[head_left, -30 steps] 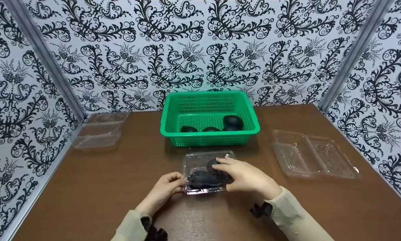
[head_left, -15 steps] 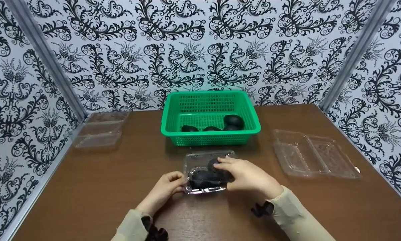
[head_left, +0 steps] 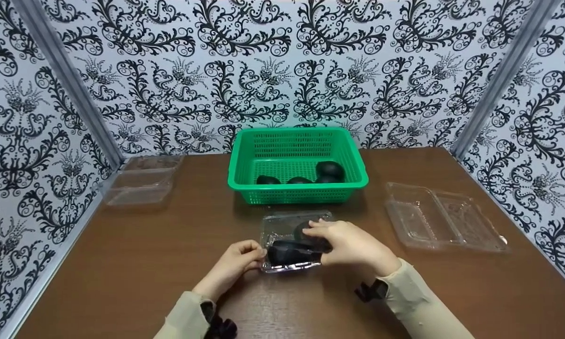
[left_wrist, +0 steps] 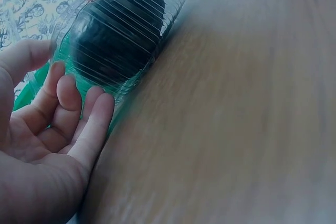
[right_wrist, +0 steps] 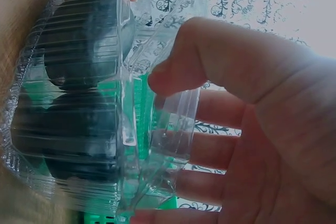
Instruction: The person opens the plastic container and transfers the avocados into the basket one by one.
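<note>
A clear plastic clamshell container with dark, avocado-shaped fruits inside sits at the middle of the table. My left hand pinches its near left corner between thumb and fingers. From the right, my right hand reaches over the container and partly hides the fruits. The right wrist view shows the lid tilted off the tray part, with my right thumb on one side of it and the fingers behind. Through the ribbed plastic wall, one dark fruit shows beyond the left fingertips.
Behind the container stands a green plastic basket with several more dark fruits. One clear clamshell lies open on the right of the brown table. More clear plastic packaging is at the left back, near the patterned wall.
Both hands keep nearly the same place on the container, with only a very slight shift of the right hand. The basket and the other containers have not moved.
</note>
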`<state>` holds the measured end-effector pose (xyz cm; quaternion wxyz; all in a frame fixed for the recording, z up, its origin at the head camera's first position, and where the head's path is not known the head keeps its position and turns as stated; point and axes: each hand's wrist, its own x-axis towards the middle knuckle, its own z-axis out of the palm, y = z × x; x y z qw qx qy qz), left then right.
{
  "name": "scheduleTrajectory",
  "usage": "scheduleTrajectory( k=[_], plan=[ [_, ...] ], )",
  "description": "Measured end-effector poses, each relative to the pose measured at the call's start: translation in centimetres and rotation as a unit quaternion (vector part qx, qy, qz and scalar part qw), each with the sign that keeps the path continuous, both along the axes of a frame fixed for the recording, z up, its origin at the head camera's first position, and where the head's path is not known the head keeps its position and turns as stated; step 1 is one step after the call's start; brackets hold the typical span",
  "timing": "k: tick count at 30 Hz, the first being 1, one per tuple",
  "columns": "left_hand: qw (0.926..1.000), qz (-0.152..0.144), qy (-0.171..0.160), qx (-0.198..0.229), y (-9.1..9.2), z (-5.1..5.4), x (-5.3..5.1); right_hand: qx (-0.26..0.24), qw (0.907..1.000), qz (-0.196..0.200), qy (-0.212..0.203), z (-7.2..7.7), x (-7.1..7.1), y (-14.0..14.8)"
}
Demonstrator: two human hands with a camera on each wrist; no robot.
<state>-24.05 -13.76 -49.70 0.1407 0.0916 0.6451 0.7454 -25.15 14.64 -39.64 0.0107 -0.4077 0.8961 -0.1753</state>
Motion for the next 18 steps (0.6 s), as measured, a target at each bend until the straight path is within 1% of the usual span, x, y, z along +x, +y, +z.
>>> scheduleTrajectory(
  k=[5,9,13,15,18],
  plan=[
    [0.9999,0.001,-0.007,-0.009,-0.1,0.1,0.1,-0.004,0.9999,0.01,-0.011,0.8,-0.4,0.3],
    [0.9998,0.006,-0.012,-0.012,-0.2,0.3,0.0,0.002,0.9996,0.025,-0.011,2.1,-1.1,0.6],
    [0.9997,0.002,-0.016,-0.017,-0.2,0.6,-0.2,0.017,0.9985,0.031,-0.042,3.4,-2.0,0.8],
    [0.9994,0.002,-0.018,-0.03,-0.3,0.8,-0.2,0.014,0.997,0.032,-0.07,4.0,-2.4,1.0],
    [0.9982,0.006,-0.023,-0.054,-0.5,1.0,-0.2,0.001,0.9948,0.032,-0.096,4.6,-3.0,1.3]
  ],
)
